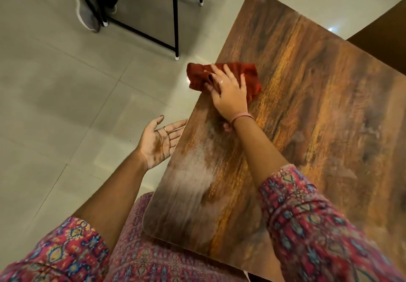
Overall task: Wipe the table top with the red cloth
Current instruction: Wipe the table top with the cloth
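Observation:
The red cloth lies crumpled at the left edge of the wooden table top, part of it hanging past the edge. My right hand presses flat on the cloth with fingers spread. My left hand is held palm up just beside and below the table's left edge, fingers straight; its palm carries dark dust. A pale dusty smear covers the table near its front left corner.
A chair with black metal legs stands on the tiled floor at the back left, with a seated person's shoe under it. Another dark wooden surface adjoins the table at the far right.

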### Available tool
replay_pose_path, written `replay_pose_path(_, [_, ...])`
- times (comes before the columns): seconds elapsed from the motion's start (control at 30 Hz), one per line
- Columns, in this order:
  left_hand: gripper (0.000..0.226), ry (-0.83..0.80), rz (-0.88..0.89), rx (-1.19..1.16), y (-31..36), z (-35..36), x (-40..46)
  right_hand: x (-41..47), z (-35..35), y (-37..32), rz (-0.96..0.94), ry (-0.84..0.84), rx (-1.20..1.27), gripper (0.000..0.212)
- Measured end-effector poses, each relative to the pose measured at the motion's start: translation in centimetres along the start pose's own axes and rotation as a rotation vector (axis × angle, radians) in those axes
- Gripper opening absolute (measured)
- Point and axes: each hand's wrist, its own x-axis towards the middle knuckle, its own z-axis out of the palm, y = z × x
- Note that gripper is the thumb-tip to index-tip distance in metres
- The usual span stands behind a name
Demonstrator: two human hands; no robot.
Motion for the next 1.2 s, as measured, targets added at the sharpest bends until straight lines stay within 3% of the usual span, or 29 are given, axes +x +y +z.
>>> replay_pose_path(0.13, [0.066, 0.015, 0.027, -0.055, -1.0, -0.4, -0.6, -5.0, 2.2, -3.3, 0.067, 0.052, 0.028, 0.056])
replay_pose_path(0.33, [0.068, 0.041, 0.059, -0.053, -1.9, -0.4, -2.2, -18.8, 4.2, -5.1, -0.212, -0.196, 0.107, 0.074])
replay_pose_path(0.47, [0.063, 0.068, 0.076, -0.005, -3.2, -1.5, -3.7, -15.8, 1.7, -1.9, -0.313, -0.246, 0.130, 0.065])
replay_pose_path(0.6, [0.055, 0.067, 0.106, 0.074, -5.2, -2.9, -5.7, -7.7, -0.4, 0.4, 0.020, -0.042, 0.139, 0.048])
replay_pose_path(0.73, [0.051, 0.091, 0.142, 0.105, -7.6, -4.5, -7.4, -6.3, 0.7, -2.0, 0.204, 0.029, 0.082, 0.060])
replay_pose_path(0.83, [0.049, 0.101, 0.156, 0.121, -8.9, -4.9, -8.5, -13.5, 3.3, -5.8, 0.074, 0.019, 0.053, 0.070])
replay_pose_path(1.0, [0.052, 0.146, 0.205, 0.106, -9.2, -4.4, -9.5, -30.4, 6.2, -7.4, -0.280, -0.235, 0.028, 0.065])
replay_pose_path(1.1, [0.053, 0.122, 0.180, 0.139, -9.3, -4.7, -10.2, -30.9, 5.0, -4.1, -0.374, -0.300, 0.003, 0.062])
replay_pose_path(1.2, [0.052, 0.120, 0.175, 0.159, -9.8, -5.2, -10.8, -25.9, 3.2, -2.0, -0.290, -0.237, -0.006, 0.062])
